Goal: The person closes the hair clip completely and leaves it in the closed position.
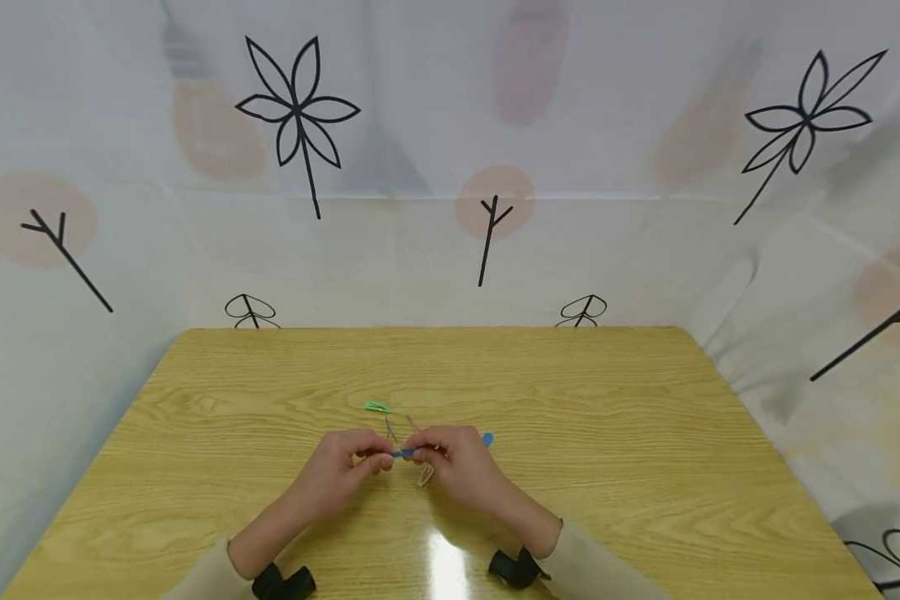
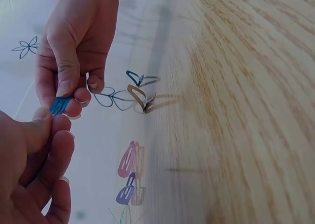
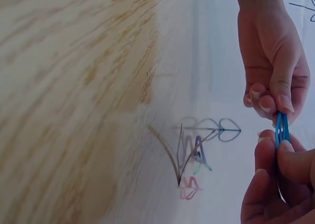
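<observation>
Between my two hands is a blue snap hair clip (image 1: 402,453), pinched at either end by thumb and fingers. My left hand (image 1: 348,467) grips one end and my right hand (image 1: 457,467) the other, their fingertips close together above the table. In the right wrist view the slim blue clip (image 3: 282,127) shows its long slots. The left wrist view has the same clip (image 2: 59,105) between the thumbs, its ends covered by fingertips.
Around the hands on the wooden table (image 1: 607,400) lie more snap clips: green (image 1: 377,407), purple (image 2: 126,189), pink (image 2: 127,160), beige (image 1: 425,476) and another blue one (image 1: 487,438). The beige clip stands bent open. A patterned white cloth (image 1: 420,267) hangs behind the table.
</observation>
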